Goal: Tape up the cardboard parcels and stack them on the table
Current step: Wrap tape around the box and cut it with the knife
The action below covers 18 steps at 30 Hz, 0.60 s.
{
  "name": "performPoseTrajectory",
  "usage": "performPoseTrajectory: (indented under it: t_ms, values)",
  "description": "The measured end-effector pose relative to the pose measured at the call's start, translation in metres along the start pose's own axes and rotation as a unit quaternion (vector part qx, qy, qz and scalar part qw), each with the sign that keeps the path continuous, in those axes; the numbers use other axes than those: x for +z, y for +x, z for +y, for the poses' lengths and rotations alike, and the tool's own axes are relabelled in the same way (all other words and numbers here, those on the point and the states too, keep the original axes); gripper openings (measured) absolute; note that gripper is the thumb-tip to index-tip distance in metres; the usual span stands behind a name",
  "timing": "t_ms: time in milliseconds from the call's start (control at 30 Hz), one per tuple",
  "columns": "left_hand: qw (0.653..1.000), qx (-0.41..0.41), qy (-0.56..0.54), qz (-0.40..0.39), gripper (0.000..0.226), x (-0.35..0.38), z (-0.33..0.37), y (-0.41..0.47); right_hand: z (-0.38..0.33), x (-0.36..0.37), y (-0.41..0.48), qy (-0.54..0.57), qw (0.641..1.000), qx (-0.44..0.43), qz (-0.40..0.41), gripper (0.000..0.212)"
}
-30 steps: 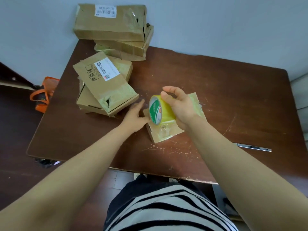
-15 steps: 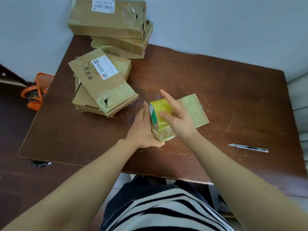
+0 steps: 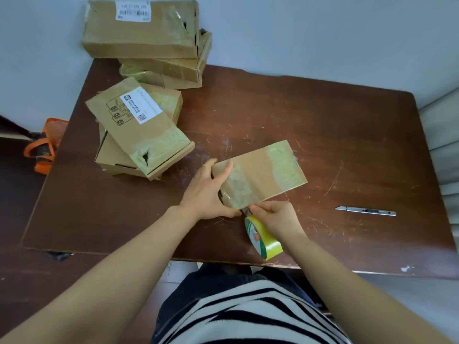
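Cardboard parcel (image 3: pixel 258 173) flat, lengthwise left-to-right.

Looking down now: a top (image 3: pixel 248 316) in bold black and white stripes, wavy across the front. Just beyond it, dark navy cloth (image 3: pixel 191 284) over the lap. Both forearms (image 3: pixel 129 254) bare right up to the frame's edge; left hand (image 3: pixel 206 192) and right hand (image 3: pixel 280 219) bare too.

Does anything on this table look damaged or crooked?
Yes. The labelled parcel atop the near stack has a dark torn hole in its taped end and lies skewed across the box beneath. The top parcel of the far stack shows a similar tear near its right end.
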State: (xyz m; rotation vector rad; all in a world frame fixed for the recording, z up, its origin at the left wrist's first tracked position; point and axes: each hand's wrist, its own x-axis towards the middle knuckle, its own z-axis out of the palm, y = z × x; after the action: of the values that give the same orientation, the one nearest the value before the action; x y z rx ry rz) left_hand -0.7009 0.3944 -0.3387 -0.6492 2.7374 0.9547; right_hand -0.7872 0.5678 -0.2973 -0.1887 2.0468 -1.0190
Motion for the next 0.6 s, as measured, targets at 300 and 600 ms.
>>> performPoseTrajectory:
  t_ms: [300, 600]
  values:
    - [0.945, 0.272, 0.129, 0.128, 0.045, 0.018, 0.017, -0.022, -0.008, 0.004, 0.01, 0.026, 0.996, 0.074, -0.031, 0.01]
    - [0.963, 0.165, 0.214, -0.001, 0.094, 0.008, 0.021, 0.015, -0.01, 0.004, 0.016, 0.031, 0.995, 0.077, -0.057, 0.011]
